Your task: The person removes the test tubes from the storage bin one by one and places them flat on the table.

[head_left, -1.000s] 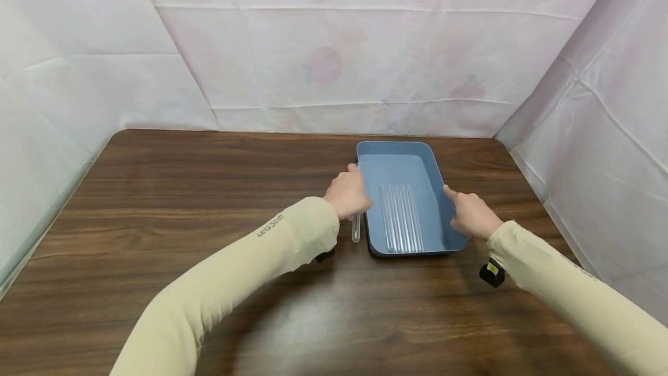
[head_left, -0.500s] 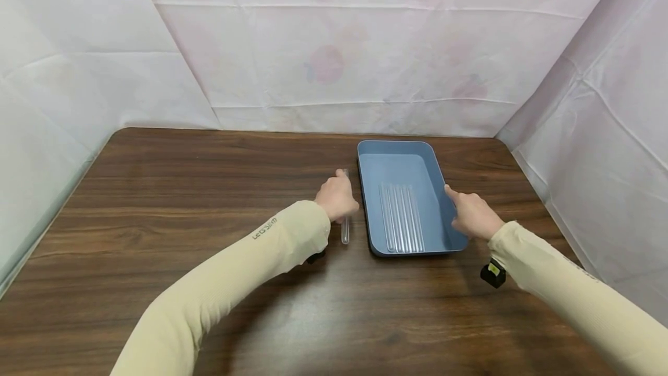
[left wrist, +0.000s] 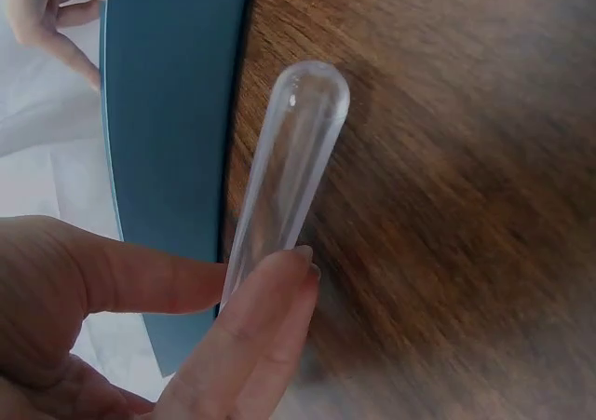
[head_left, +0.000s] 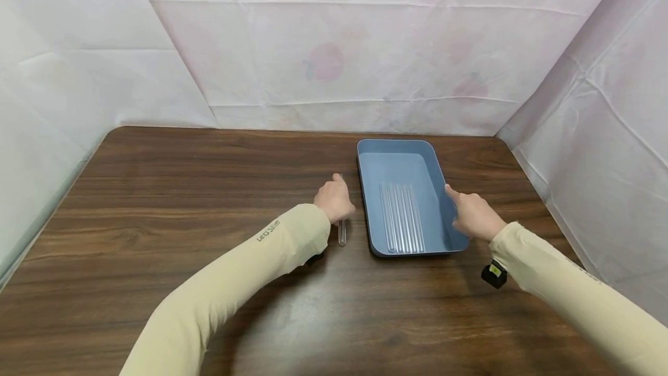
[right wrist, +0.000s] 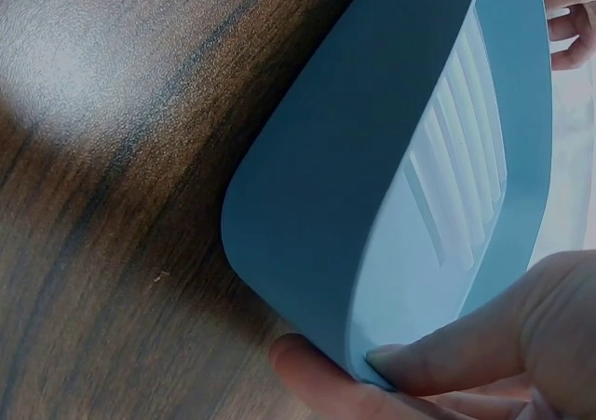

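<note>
Between thumb and fingertips, my left hand [head_left: 334, 199] pinches a clear test tube [left wrist: 296, 150], just left of the blue tray [head_left: 407, 162]. In the left wrist view the tube's rounded end points away from the hand; its other end is hidden by the fingers. Several more clear test tubes [head_left: 402, 218] lie side by side lengthwise inside the tray, toward its near left part. My right hand [head_left: 474, 213] grips the tray's right wall, with the thumb [right wrist: 438, 359] on the inner side and a finger [right wrist: 321, 373] outside.
The tray stands on a dark wood-grain table [head_left: 209, 190], near its back right. White and pink patterned cloth [head_left: 334, 45] hangs behind the table, and more cloth [head_left: 616, 132] hangs on the right. Pale sleeves [head_left: 245, 271] cover both forearms.
My left hand has moved left from the tray's left wall with the test tube in its fingers, then slightly toward me. The right hand and the tray stay in place.
</note>
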### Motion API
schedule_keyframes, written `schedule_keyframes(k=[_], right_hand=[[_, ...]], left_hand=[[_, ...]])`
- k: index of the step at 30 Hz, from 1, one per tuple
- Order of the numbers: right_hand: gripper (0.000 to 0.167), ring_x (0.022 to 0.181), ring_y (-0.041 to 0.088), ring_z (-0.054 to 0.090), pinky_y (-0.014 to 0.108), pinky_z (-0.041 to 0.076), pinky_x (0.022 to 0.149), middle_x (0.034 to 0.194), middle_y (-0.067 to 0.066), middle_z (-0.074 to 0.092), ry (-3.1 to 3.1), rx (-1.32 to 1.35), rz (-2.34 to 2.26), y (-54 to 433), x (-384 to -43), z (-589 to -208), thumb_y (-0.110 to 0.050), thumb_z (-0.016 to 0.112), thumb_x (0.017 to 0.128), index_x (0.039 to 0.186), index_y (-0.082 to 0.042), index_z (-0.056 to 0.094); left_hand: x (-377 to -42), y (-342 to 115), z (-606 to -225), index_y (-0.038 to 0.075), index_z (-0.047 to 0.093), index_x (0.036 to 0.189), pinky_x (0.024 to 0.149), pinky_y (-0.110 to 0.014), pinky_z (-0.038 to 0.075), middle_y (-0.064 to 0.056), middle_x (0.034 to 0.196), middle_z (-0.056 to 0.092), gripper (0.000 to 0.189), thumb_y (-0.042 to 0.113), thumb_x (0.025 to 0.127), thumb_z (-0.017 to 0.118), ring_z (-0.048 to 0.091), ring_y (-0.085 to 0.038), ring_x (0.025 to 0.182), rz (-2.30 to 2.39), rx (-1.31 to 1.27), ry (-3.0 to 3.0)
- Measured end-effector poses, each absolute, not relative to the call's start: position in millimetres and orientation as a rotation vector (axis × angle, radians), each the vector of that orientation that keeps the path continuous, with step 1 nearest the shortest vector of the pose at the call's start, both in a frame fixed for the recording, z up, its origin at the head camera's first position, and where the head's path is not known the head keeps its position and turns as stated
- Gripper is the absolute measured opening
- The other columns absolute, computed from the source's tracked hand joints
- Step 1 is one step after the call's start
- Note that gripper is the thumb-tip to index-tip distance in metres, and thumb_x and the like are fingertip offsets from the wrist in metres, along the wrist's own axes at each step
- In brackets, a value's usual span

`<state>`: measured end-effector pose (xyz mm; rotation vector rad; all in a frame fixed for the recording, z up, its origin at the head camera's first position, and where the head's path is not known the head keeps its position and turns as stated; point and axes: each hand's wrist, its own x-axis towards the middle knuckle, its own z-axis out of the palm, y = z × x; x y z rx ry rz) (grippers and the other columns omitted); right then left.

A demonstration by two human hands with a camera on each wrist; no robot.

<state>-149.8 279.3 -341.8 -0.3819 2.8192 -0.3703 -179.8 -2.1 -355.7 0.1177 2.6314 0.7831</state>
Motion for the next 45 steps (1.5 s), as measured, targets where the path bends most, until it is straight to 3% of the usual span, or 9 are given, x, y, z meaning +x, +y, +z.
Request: schedule_keyframes(k=[15, 34, 39, 44, 45], right_hand=[[0.072, 0.045, 0.008, 0.022, 0.023, 0.025, 0.046, 0.050, -0.003, 0.033, 2.846, -0.407, -0.345, 278.8, -149.0, -341.3, 0.015, 0.049, 0.072, 0.141, 0.019, 0.027], [0.073, 0.045, 0.008, 0.023, 0.024, 0.025, 0.046, 0.050, -0.002, 0.034, 2.837, -0.388, -0.347, 278.7, -148.6, -340.7, 0.014, 0.049, 0.072, 0.141, 0.019, 0.026], [0.073, 0.045, 0.008, 0.023, 0.024, 0.026, 0.046, 0.050, -0.002, 0.034, 2.843, -0.394, -0.346, 279.3, -148.7, -341.2, 0.014, 0.049, 0.072, 0.141, 0.018, 0.027], [0.073, 0.044, 0.008, 0.022, 0.024, 0.026, 0.045, 0.049, -0.002, 0.034, 2.844, -0.400, -0.349, 280.0, -148.5, -341.7, 0.014, 0.048, 0.072, 0.141, 0.018, 0.026], [0.073, 0.044, 0.008, 0.022, 0.024, 0.026, 0.045, 0.049, -0.002, 0.034, 2.844, -0.402, -0.350, 280.1, -148.5, -341.7, 0.014, 0.048, 0.072, 0.141, 0.018, 0.026]], left_hand=[[-181.4, -2.0, -359.8, -0.012, 0.016, 0.147, 0.042, -0.023, 0.045, -0.021, 0.085, 0.067, 0.078, 0.009, 0.087, 0.062, 0.051, -0.013, 0.040, 0.738, 0.130, 2.661], [-183.2, -2.0, -361.6, -0.012, 0.021, 0.142, 0.042, -0.026, 0.046, -0.019, 0.080, 0.064, 0.074, 0.010, 0.085, 0.063, 0.052, -0.017, 0.041, 0.760, 0.088, 2.663], [-185.6, -2.1, -355.0, -0.013, 0.024, 0.141, 0.047, -0.028, 0.043, -0.016, 0.077, 0.062, 0.072, 0.010, 0.085, 0.063, 0.054, -0.020, 0.051, 0.737, 0.100, 2.703], [-187.0, -1.0, -348.1, -0.014, 0.016, 0.145, 0.045, -0.026, 0.039, -0.012, 0.070, 0.060, 0.076, 0.008, 0.086, 0.059, 0.050, -0.018, 0.050, 0.742, 0.148, 2.706], [-186.9, -0.4, -346.4, -0.014, 0.021, 0.143, 0.045, -0.026, 0.038, -0.011, 0.068, 0.058, 0.072, 0.008, 0.086, 0.058, 0.049, -0.017, 0.050, 0.752, 0.156, 2.709]])
